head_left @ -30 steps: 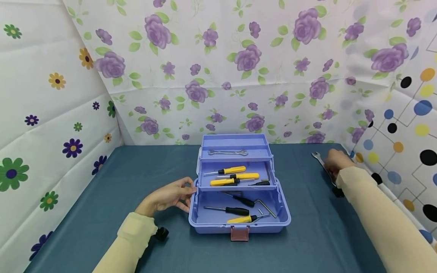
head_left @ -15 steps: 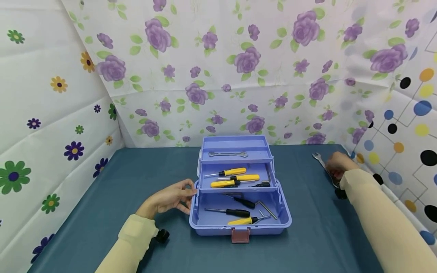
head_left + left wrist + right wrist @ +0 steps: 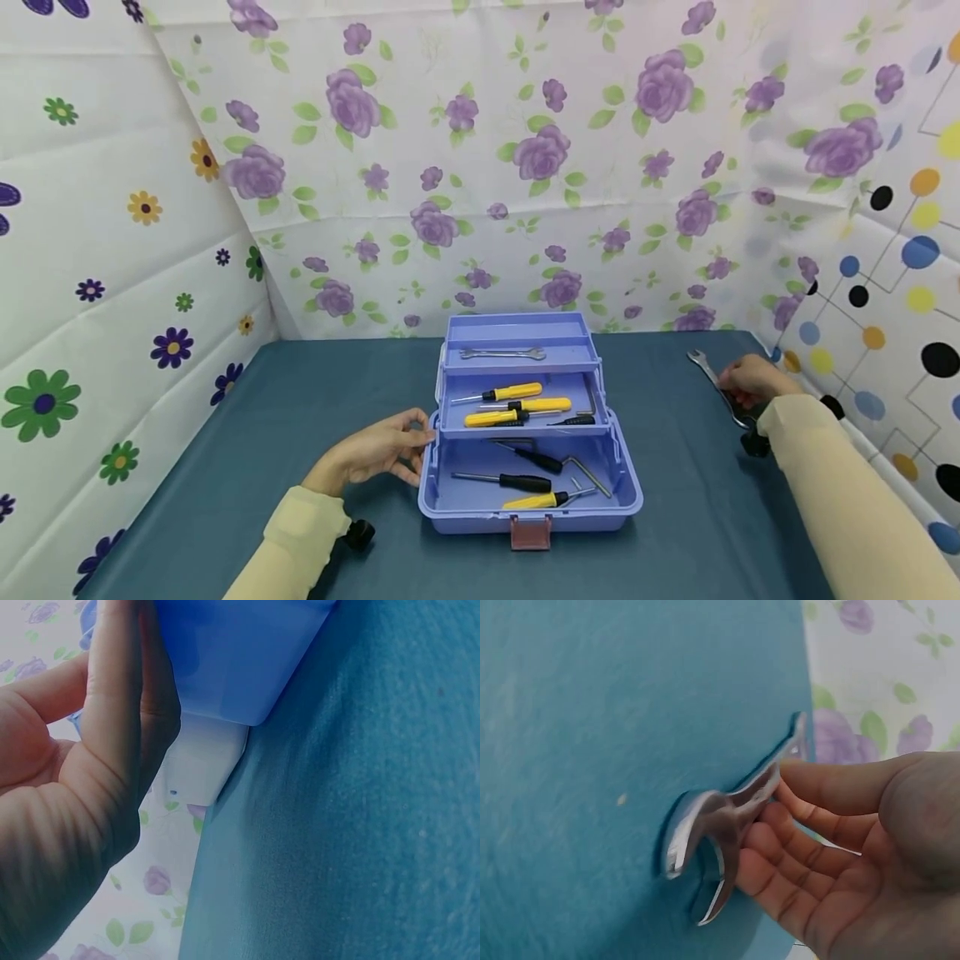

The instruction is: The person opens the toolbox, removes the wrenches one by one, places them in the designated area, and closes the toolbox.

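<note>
A purple-blue toolbox (image 3: 530, 525) stands unfolded on the table, with two tiers raised behind its base. My left hand (image 3: 377, 447) holds its left rim. In the left wrist view, the fingers (image 3: 116, 682) lie along the box's outer side (image 3: 240, 660), and the tips are out of frame. Far to the right, my right hand (image 3: 756, 381) pinches a double open-ended wrench (image 3: 712, 377) between thumb and fingers. Up close in the right wrist view, the wrench (image 3: 727, 810) lies at the cloth, one forked end towards the camera. Whether it touches the cloth all along, I cannot tell.
A second wrench (image 3: 502, 354) rests in the top tray. Several yellow-handled screwdrivers (image 3: 543, 404) fill the middle tray. In the base lie a black-handled screwdriver (image 3: 525, 483), a hex key (image 3: 588, 477) and other tools. A flowered curtain (image 3: 495, 267) backs the dark teal table (image 3: 645, 567).
The head view has tilted up a little, so everything sits lower in it. The right hand has shifted slightly right along the wrench, which stays about in place. My left hand keeps to the rim.
</note>
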A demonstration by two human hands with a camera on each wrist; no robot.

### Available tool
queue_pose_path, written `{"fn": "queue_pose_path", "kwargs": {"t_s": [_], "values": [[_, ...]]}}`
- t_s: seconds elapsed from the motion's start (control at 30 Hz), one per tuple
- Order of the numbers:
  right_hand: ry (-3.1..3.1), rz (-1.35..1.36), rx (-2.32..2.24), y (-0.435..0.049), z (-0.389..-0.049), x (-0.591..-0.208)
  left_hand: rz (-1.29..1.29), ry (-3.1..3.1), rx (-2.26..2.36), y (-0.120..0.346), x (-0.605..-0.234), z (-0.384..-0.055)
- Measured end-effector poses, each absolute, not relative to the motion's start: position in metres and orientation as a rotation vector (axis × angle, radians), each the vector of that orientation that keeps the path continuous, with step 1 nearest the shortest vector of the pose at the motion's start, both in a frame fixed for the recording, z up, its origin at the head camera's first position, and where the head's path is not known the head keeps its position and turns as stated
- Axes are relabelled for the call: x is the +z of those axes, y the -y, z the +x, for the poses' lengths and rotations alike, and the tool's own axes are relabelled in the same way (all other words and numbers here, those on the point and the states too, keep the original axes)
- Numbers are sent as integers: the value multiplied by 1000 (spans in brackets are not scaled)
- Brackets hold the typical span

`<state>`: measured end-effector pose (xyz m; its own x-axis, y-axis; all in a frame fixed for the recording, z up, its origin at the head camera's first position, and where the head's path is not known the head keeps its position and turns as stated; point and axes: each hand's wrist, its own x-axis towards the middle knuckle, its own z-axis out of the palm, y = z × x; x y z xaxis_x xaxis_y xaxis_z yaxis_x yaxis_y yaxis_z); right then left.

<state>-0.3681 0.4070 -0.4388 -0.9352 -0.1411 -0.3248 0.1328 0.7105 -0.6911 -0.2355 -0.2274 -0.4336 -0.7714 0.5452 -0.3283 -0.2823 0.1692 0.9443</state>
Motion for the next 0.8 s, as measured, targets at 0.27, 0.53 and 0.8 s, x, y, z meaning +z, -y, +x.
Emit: {"fn": "queue_pose_path", "kwargs": {"t_s": [0.27,0.53,0.8], "values": [[-2464,4,-1161,-418,-367,-430,263,-1808,1669,229,-434,-236],[-2518,-87,-1204,-408,-363,-400,263,-1819,1675,228,-434,-240],[-2495,-159,-1296,-382,-362,-385,295,-1794,1679,228,-435,-237]]}}
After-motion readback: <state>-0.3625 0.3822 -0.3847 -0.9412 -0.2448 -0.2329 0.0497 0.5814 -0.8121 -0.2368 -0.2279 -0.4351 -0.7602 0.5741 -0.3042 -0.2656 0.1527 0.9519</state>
